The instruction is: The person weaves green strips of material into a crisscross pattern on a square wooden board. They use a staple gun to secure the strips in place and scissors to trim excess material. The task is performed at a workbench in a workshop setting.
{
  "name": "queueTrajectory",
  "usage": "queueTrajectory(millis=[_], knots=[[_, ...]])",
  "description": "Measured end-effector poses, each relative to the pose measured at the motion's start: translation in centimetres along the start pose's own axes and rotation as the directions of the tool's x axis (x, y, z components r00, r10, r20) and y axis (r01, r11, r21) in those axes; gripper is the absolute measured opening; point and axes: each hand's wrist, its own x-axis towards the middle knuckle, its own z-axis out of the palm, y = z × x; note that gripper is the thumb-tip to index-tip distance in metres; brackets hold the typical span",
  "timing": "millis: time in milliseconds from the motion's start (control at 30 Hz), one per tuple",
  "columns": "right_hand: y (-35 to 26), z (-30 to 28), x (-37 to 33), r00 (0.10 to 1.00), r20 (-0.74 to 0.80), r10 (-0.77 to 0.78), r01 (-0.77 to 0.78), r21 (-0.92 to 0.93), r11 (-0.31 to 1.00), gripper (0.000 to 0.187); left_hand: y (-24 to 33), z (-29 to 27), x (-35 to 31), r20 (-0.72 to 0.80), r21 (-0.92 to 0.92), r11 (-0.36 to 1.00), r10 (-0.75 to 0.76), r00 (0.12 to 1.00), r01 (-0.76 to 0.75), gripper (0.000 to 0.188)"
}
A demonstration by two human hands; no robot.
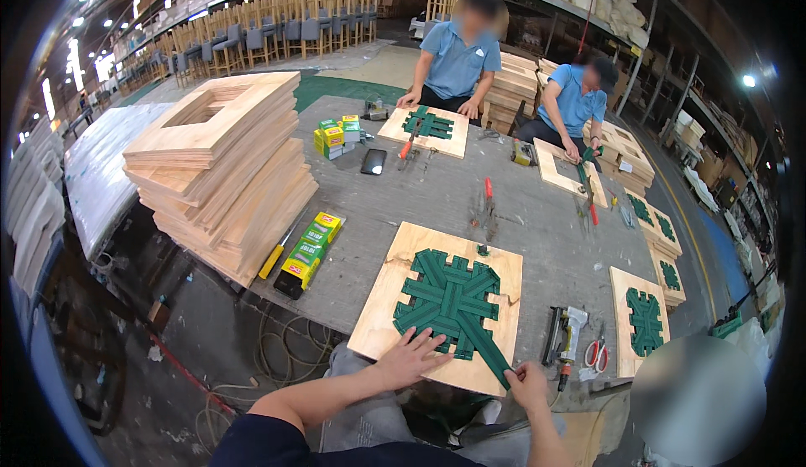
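Note:
In front of me lies a square plywood panel with dark green webbing straps crossed and woven over its middle, their short ends sticking out around the edge. My left hand rests flat, fingers spread, on the near left of the webbing and the wood. My right hand pinches the loose end of one long green strap, which runs diagonally to the panel's near right edge. To the right of that hand are a nail or staple gun and red-handled snips.
A tall stack of cut-out wooden panels stands left, beside green-yellow boxes and a yellow-handled tool. A phone lies farther back. Two people in blue shirts handle similar panels across the table. A finished-looking webbed panel lies right.

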Motion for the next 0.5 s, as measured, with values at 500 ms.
queueTrajectory(millis=[500], knots=[[-2.6,6.5,-5.1,0.938,0.347,-0.006,-0.238,0.656,0.717,0.035,-4.8,-4.2,-2.3,0.114,0.008,0.999,0.034,0.993,-0.035,0.079]])
